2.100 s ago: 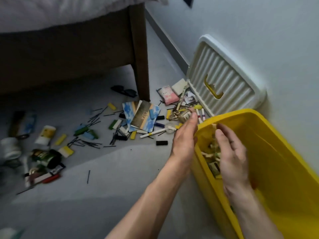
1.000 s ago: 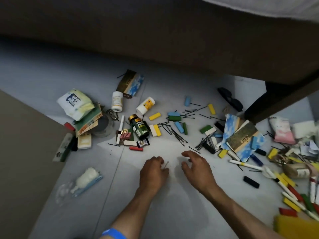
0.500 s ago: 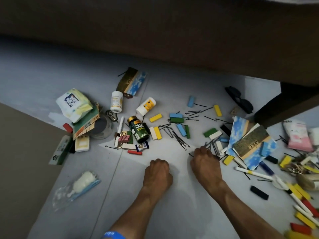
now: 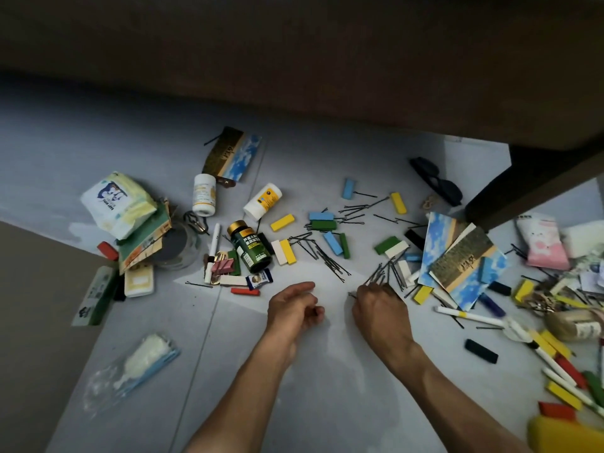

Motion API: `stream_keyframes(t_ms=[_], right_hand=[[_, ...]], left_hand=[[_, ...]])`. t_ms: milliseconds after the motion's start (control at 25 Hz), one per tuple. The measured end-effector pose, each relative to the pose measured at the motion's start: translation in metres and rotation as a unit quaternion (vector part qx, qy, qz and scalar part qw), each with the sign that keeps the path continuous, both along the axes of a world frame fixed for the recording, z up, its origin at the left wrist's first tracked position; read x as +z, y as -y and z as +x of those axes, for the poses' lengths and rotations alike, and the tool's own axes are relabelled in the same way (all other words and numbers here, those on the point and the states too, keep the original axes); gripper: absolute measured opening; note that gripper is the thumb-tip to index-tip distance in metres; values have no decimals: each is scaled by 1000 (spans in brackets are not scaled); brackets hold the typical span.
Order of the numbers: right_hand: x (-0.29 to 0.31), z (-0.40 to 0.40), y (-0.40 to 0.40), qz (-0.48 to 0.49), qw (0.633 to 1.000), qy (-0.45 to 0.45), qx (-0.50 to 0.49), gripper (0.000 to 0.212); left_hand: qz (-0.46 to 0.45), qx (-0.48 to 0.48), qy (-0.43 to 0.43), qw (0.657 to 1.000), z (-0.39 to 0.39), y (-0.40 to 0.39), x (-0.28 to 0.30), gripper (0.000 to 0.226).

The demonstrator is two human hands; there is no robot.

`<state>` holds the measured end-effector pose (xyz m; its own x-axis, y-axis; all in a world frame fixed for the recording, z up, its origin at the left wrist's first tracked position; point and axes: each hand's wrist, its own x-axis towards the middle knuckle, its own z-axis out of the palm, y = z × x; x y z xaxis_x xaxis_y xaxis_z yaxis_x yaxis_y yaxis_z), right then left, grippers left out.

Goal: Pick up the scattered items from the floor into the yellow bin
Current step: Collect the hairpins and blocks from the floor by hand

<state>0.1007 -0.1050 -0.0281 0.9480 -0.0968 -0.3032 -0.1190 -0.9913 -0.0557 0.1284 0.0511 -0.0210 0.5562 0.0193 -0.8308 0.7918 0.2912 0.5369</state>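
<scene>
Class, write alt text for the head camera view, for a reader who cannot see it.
A person's right hand gathers a bunch of black hairpins from a grey floor, while the left hand rests half-curled beside it. Coloured blocks, bottles, cards and pens lie scattered around; a yellow bin corner shows bottom right.

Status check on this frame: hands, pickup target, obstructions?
Right hand shut on a bunch of hairpins. Left hand loosely curled, apparently empty. Yellow bin at bottom-right corner. Nothing blocking; more clutter scattered around.

Chinese characters mark the green bottle's [image 4: 251, 248] label; blue print on the wipes pack [image 4: 117, 204] is too blurred to read.
</scene>
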Motion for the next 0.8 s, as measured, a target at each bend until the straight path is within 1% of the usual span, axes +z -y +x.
stream_keyframes(t_ms=[80,160,200,240,280,320,360,400,440,480,520,560,600,640,720,800], right_hand=[[2,6,-2,-34,999,-31,20,22],[5,13,-7,-13,999,-44,-9,24],[7,16,-9,42,997,-34,-49,24],[10,17,-12,135,986,-18,-97,22],[12,18,-17,248,959,-8,-140,18],[14,19,-22,342,926,11,-161,14],[16,20,-26,385,908,40,-162,11],[17,22,-29,381,909,76,-152,9],[13,25,-29,343,922,114,-136,10],[9,29,-28,284,941,139,-117,16],[5,35,-28,217,962,136,-97,25],[1,40,-29,154,979,112,-76,32],[-4,45,-31,95,990,87,-50,34],[-7,48,-34,52,996,72,-20,31],[-9,56,-41,14,997,70,22,21],[-10,62,-46,-22,997,66,37,24]], left_hand=[[-10,15,-10,1000,2,4,1,26],[-31,32,-19,999,4,7,4,21],[-41,37,-25,998,5,9,6,21],[-51,38,-30,998,6,10,7,24],[-66,41,-33,996,7,11,7,28],[-88,48,-34,994,9,12,9,33],[-110,63,-35,991,11,12,9,37],[-125,84,-34,988,13,10,10,38],[-131,105,-31,985,15,7,11,38],[-126,118,-25,985,17,2,11,38],[-117,123,-19,985,18,-4,11,37],[-107,121,-15,987,18,-9,10,36],[-100,117,-15,988,19,-15,9,36],[-93,112,-15,989,19,-20,9,36],[-79,112,-9,991,21,-26,7,36],[-65,109,-5,992,21,-28,7,36]])
